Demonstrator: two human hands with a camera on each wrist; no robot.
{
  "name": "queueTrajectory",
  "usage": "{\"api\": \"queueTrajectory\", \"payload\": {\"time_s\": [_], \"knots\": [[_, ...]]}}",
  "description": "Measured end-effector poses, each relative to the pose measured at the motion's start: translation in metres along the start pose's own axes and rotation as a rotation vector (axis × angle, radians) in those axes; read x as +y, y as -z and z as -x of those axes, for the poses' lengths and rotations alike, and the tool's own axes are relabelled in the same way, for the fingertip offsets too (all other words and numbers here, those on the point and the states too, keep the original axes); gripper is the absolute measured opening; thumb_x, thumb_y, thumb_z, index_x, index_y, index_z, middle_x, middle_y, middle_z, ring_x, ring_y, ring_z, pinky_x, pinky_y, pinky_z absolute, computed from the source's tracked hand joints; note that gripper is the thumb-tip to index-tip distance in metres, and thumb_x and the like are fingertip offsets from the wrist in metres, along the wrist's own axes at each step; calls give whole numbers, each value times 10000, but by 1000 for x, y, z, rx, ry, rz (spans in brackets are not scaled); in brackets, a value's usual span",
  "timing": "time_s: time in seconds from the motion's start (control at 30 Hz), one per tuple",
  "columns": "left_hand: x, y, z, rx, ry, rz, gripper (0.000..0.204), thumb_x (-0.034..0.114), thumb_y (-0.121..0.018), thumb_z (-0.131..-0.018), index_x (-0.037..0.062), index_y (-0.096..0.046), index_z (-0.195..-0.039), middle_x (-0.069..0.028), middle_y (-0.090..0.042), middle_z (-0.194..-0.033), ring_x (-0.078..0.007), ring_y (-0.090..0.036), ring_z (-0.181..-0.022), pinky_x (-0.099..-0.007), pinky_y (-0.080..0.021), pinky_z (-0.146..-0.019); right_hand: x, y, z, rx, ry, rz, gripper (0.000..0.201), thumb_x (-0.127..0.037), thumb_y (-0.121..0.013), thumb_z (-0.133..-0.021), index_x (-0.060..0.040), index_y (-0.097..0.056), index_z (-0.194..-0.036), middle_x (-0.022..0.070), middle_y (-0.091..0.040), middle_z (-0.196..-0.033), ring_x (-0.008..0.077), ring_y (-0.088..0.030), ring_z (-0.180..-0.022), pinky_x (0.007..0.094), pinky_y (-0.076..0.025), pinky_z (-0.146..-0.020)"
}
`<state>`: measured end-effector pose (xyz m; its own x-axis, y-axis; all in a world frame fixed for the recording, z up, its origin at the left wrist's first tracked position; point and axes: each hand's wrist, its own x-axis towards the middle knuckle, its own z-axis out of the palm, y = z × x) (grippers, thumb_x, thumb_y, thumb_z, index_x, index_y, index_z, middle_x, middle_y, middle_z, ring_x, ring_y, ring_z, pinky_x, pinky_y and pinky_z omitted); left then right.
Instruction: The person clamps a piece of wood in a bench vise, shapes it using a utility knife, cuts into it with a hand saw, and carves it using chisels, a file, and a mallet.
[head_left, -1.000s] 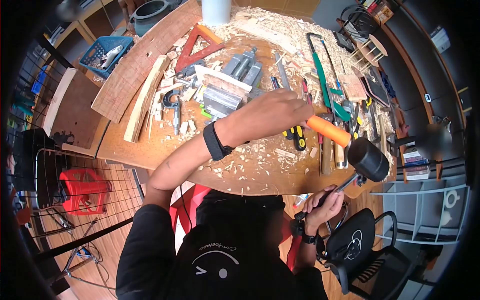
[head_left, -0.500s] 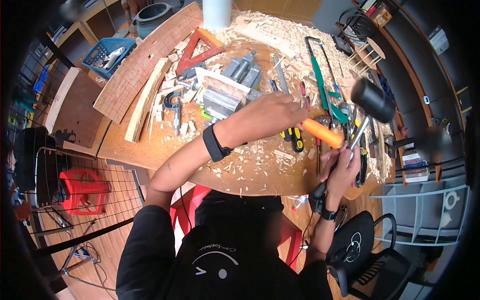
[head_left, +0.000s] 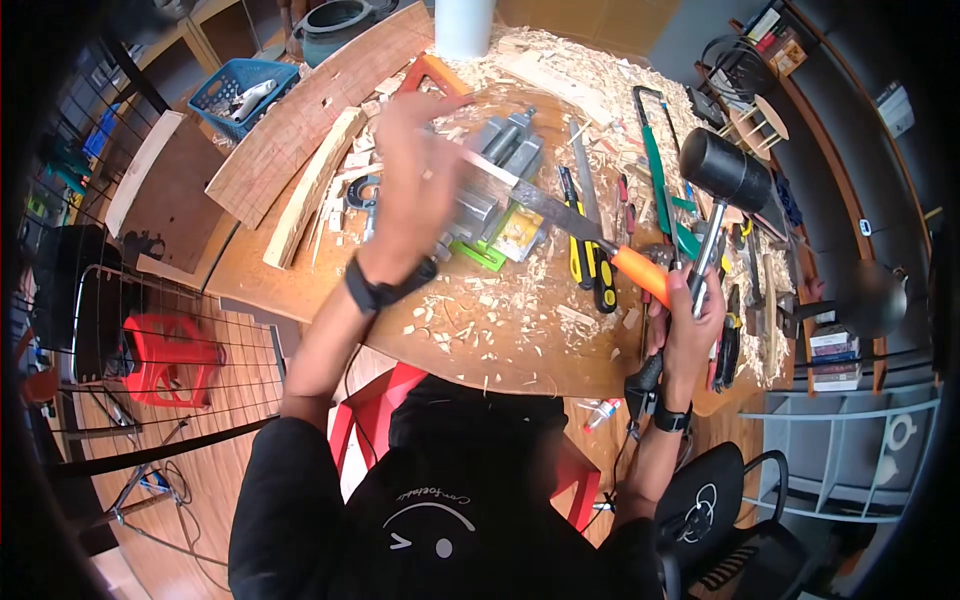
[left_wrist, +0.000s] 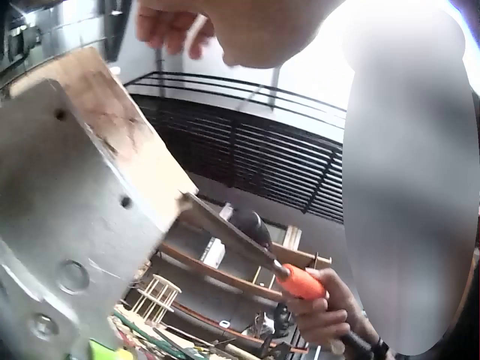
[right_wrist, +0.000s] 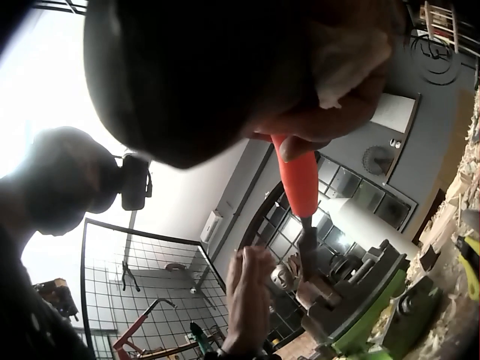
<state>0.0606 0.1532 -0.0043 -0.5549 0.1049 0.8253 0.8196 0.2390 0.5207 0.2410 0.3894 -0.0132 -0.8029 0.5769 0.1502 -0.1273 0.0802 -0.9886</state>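
A wood piece (left_wrist: 112, 124) is clamped in the metal vise (head_left: 515, 145), and the blade of an orange-handled tool (head_left: 640, 272) meets its right end. The right hand (head_left: 690, 325) grips the shaft of a black mallet (head_left: 725, 170), head raised above the bench; in the left wrist view the fingers of that same hand (left_wrist: 322, 311) also wrap the orange handle (left_wrist: 300, 281). Blurred, the left hand (head_left: 415, 185) is over the left side of the vise, touching no tool; its fingers look extended in the right wrist view, where this hand (right_wrist: 249, 300) stands beside the vise.
Shavings cover the back of the bench (head_left: 540, 365). Yellow-black cutters (head_left: 605, 285), a green saw (head_left: 655, 170) and pliers lie right of the vise. On the left are a long wood bar (head_left: 315, 190), a curved board (head_left: 320, 110) and a blue basket (head_left: 245, 95).
The left hand has let go of the orange handle and moved left over the vise. The right hand has come up with the mallet and taken hold of that handle.
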Motion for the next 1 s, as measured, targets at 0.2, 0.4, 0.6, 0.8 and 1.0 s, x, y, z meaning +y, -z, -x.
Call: {"api": "queueTrajectory", "payload": {"time_s": [0.2,0.4,0.6,0.8,1.0], "knots": [[-111,-11,3,-308,683,775,712,547,-186,-1077,-4,-634,-1033,-190,-706,-1045,-266,-666,-1018,-384,-501,-965,3,7,-6,-50,-25,38,201,-147,-645,-972,-97,-469,-887,-27,-460,-563,46,-383,-336,218,-296,-299],[-105,-10,5,-475,875,941,865,597,-107,-1050,1,-690,-820,-291,-700,-1085,-367,-675,-1065,-429,-547,-951,8,12,-8,-63,-39,26,201,-124,-636,-973,-95,-449,-908,-30,-445,-561,54,-388,-333,225,-301,-299],[-96,-7,19,-458,847,921,839,574,-142,-1046,-23,-685,-819,-327,-676,-1126,-405,-675,-1044,-437,-518,-994,-4,21,-27,-106,22,57,216,-108,-619,-979,-91,-419,-899,-15,-438,-527,68,-382,-325,235,-291,-301],[-81,1,27,-473,826,895,877,553,-73,-1058,-53,-681,-881,-304,-666,-1176,-378,-656,-1087,-437,-485,-1038,2,35,-43,-220,37,50,208,-120,-610,-983,-86,-423,-900,-18,-418,-514,71,-373,-324,239,-276,-304],[-70,23,27,-640,670,791,950,652,-53,-1026,-50,-693,-1053,-235,-661,-1242,-319,-636,-1153,-403,-452,-1073,10,48,-54,-245,-7,41,192,-158,-609,-983,-83,-448,-908,-26,-408,-518,69,-377,-325,231,-284,-300]]}}
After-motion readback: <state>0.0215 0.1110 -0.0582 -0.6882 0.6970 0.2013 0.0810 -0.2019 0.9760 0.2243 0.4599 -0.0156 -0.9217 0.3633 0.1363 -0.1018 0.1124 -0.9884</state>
